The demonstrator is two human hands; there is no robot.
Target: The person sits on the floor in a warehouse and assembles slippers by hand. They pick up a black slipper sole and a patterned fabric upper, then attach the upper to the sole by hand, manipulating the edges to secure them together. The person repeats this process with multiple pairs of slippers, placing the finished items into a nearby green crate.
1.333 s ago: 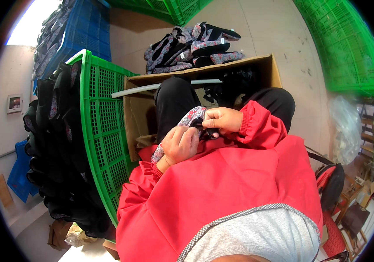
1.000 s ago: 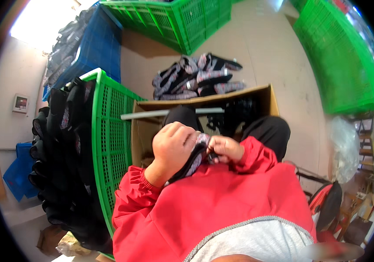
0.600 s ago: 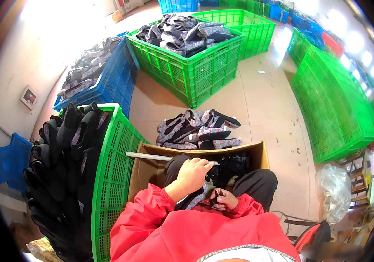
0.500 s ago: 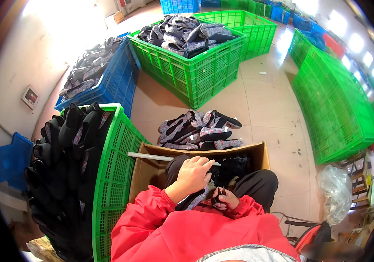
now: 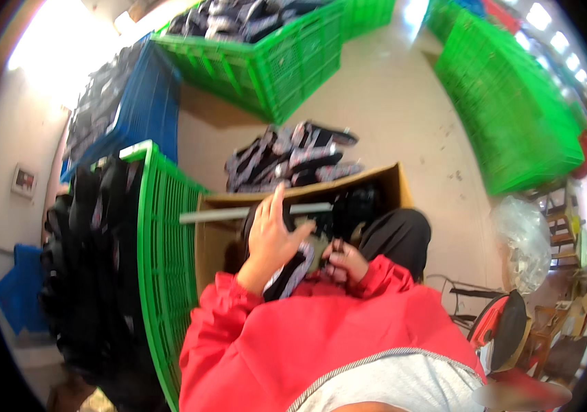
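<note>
My left hand (image 5: 271,237) is raised over my lap with its fingers apart and nothing in them. Just below it, a black shoe with a patterned grey side (image 5: 297,269) lies on my lap, partly hidden by the hand and red sleeve. My right hand (image 5: 345,263) is closed around a small dark object (image 5: 326,259), too small and blurred to name. Both hands are close above an open cardboard box (image 5: 404,187) between my knees, with dark items (image 5: 356,208) inside. A pale bar (image 5: 218,215) lies across the box, passing behind my left hand.
Beyond the box, patterned shoes (image 5: 290,154) are heaped on the floor. At my left stands a green crate (image 5: 148,275) of black shoes (image 5: 98,261). Farther off are a blue crate (image 5: 153,103) and a green crate (image 5: 259,75), both full. Stacked green crates (image 5: 506,103) and a plastic bag (image 5: 523,240) are on the right.
My left hand has lifted off the knee area, and its fingers have spread upward. My right hand stays closed on the dark object. The whole view has tilted downward.
</note>
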